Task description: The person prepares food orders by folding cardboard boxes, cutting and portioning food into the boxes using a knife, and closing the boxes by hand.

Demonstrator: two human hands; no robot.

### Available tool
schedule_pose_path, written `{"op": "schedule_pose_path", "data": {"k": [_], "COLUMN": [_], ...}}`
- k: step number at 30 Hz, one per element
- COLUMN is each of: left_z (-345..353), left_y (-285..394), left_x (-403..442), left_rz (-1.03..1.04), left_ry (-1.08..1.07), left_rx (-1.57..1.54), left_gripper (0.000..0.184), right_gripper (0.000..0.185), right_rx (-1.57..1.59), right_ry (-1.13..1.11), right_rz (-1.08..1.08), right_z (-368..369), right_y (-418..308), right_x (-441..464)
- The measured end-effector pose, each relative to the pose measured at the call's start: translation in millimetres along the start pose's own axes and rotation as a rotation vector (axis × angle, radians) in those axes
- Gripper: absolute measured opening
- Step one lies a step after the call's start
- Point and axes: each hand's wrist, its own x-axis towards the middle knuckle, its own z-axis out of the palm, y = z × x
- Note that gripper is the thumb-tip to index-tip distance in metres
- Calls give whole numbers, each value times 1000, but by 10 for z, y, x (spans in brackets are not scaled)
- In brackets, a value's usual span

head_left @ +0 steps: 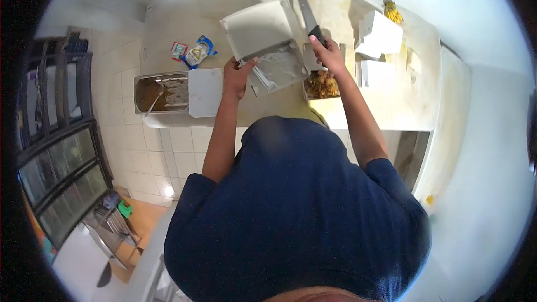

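My left hand (236,80) grips the near left edge of an open white box (260,28), its lid raised away from me. Crinkled clear plastic (274,67) shows inside the box. My right hand (330,57) is closed around the black handle of a knife (307,12), the blade pointing away from me and slightly left. Below that hand stands a container of browned food pieces (323,85), partly covered by my wrist.
On the left, a metal pan (139,92) holds brown sauce and a spoon, beside a white board (205,92). A blue-and-white packet (199,52) and a red packet (179,51) lie behind. White boxes (380,33) and a yellow bundle (393,12) are at right.
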Motion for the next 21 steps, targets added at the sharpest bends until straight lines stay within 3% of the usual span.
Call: {"op": "schedule_pose_path", "data": {"k": [2,4,7,10,14,17,21], "left_z": [127,242,488,624,495,580,298], "left_y": [-102,-251,-466,-762,-1425,-890,-1031], "left_x": [-94,-197,-384,-514,-406,-614,-426], "left_rz": [-44,-78,-6,106,33,-156,-263], "left_ry": [-115,-221,-258,-323,-358,-475,-665], "left_rx": [58,58,126,254,255,352,392], "left_gripper": [35,40,49,58,49,43,44], "right_gripper": [50,39,39,32,27,25,24], "right_rx": [57,98,66,264,310,318,167], "right_ry": [83,115,182,142,182,150,103], "right_rz": [-3,21,-84,-59,-59,-88,8], "right_z": [-200,-338,-455,-642,-769,-855,-936], "right_y": [214,277,341,526,758,951,1079], "right_x": [-139,-349,-702,-920,-1265,-1455,-1646]}}
